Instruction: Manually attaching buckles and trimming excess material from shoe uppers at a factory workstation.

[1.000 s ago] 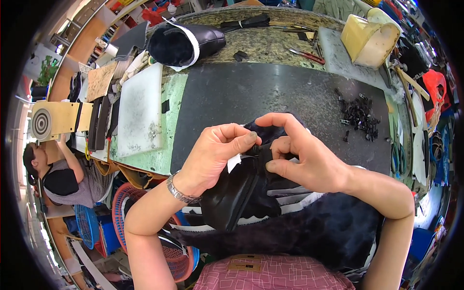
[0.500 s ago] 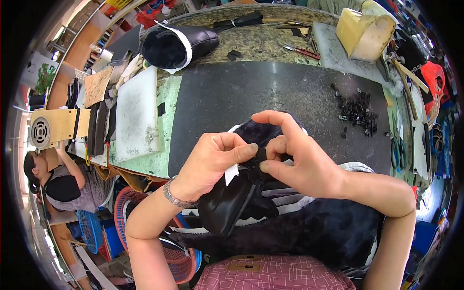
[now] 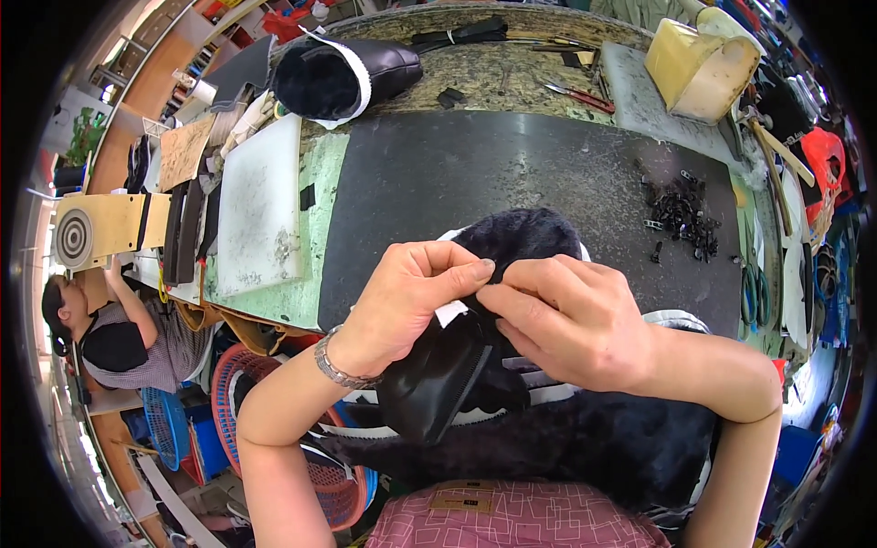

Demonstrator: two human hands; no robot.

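In front of me is a black leather boot upper (image 3: pixel 425 379) with dark fur lining (image 3: pixel 525 236) and a zipper (image 3: pixel 473 379) running along it. My left hand (image 3: pixel 397 297) pinches the edge of the upper between thumb and forefinger, beside a small white tab (image 3: pixel 450 313). Close against it, my right hand (image 3: pixel 580 320) is closed, its thumb and fingertips meeting at the same edge. Whatever sits in the right fingertips is hidden. More dark fur-lined uppers (image 3: pixel 585 443) lie across my lap.
A pile of small black zipper sliders (image 3: pixel 681 215) lies on the black mat (image 3: pixel 429 173), to the right. Behind are another fur-lined boot upper (image 3: pixel 388 73), red-handled snips (image 3: pixel 585 97) and a yellowish container (image 3: pixel 699 73). A white board (image 3: pixel 260 210) is at left; a co-worker (image 3: pixel 151 338) sits beyond.
My right hand has turned over and its raised forefinger has come down, so its fingertips now close in beside my left thumb. My left hand keeps its pinch.
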